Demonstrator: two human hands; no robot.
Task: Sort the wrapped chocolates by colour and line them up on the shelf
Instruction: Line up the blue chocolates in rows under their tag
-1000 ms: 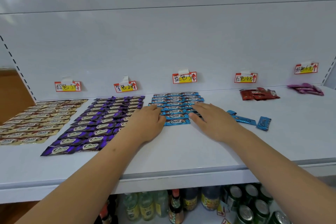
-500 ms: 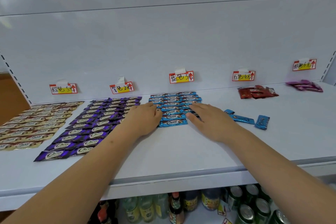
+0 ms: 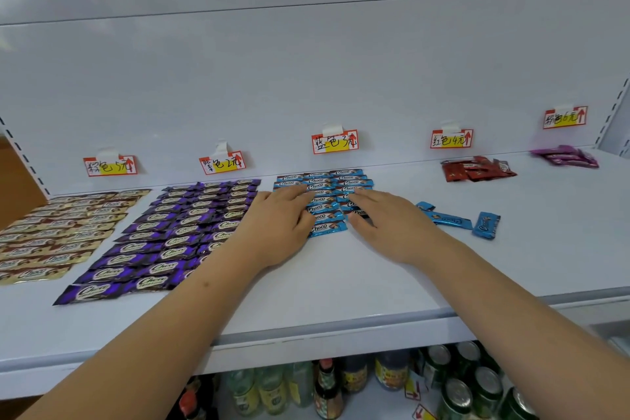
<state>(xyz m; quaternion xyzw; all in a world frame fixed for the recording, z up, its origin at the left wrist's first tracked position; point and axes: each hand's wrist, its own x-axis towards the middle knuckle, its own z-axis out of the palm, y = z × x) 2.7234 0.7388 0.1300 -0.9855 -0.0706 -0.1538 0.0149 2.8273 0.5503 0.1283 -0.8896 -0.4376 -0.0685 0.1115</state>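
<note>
White shelf board (image 3: 341,286) is carrying your sorted rows, and you are squaring the blue foil-wrapped chocolate bars (image 3: 322,196) near its back edge with flat, empty left hand (image 3: 278,230) and right hand (image 3: 392,225), probably fetching the two loose blue bars (image 3: 458,220) next.

White shelf (image 3: 341,286) bears colour-sorted chocolates (image 3: 324,187).

2 bare forearms reach into view from the bottom edge, with no sleeves showing. The left hand (image 3: 278,232) and right hand (image 3: 392,227) wear no gloves, rings or watch. The left forearm carries 1 small dark mark (image 3: 205,283).
</note>
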